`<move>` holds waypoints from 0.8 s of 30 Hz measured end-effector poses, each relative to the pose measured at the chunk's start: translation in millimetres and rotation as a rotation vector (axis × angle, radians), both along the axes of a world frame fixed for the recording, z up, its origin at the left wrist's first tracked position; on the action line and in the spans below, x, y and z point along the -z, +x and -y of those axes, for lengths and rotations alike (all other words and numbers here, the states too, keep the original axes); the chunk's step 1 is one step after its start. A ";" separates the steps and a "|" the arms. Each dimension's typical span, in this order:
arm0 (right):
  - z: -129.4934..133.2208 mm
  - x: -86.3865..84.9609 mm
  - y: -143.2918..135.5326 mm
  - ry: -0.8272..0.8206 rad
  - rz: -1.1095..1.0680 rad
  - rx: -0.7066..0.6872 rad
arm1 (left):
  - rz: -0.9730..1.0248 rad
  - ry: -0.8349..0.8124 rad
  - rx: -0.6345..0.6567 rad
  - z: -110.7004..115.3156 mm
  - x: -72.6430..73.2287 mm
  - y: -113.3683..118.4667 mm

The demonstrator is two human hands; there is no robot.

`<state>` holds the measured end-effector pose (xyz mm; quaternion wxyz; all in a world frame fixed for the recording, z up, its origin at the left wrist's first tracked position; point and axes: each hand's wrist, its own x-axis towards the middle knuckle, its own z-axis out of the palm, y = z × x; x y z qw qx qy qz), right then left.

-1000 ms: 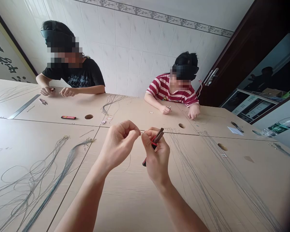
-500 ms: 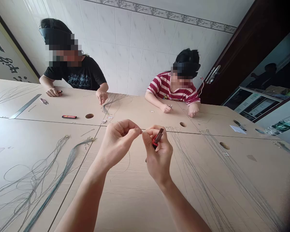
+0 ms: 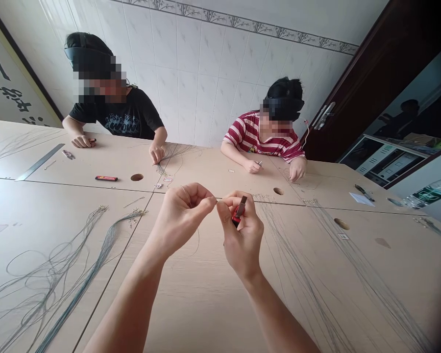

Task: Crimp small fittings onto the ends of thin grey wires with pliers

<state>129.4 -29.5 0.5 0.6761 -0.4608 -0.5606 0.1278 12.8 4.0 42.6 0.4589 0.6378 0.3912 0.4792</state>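
Note:
My left hand [image 3: 185,215] is closed in a pinch on a thin cord [image 3: 198,239], whose loose end curves down below the palm. Its fingertips meet those of my right hand [image 3: 242,230], and whatever tiny piece sits between them is too small to make out. Curled in my right fingers is a small red tool with a flat dark metal end [image 3: 240,208], pointing up; its exact kind does not show. Both hands are held above the wooden table, between bundles of cords [image 3: 106,240] at left and more cords [image 3: 297,260] at right.
Across the table [image 3: 191,304] sit a person in a black shirt [image 3: 128,117] and another in a striped shirt [image 3: 264,132]. A metal ruler [image 3: 40,162], a red and black stick-like item [image 3: 106,178], a pen [image 3: 363,192] and a plastic bottle [image 3: 431,192] lie about. Several round holes pierce the tabletop.
My hands keep almost the same pose, fingertips together. The black-shirted person's hand nearer the cords has moved lower onto them, and the view has shifted slightly.

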 end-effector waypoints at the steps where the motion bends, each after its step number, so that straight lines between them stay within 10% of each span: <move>1: 0.2 -0.1 0.0 -0.002 0.005 0.000 | 0.001 -0.003 0.001 -0.1 -0.1 -0.1; 24: -4.1 2.3 6.0 -0.020 0.039 -0.049 | 0.011 -0.050 0.022 -3.6 2.0 -0.6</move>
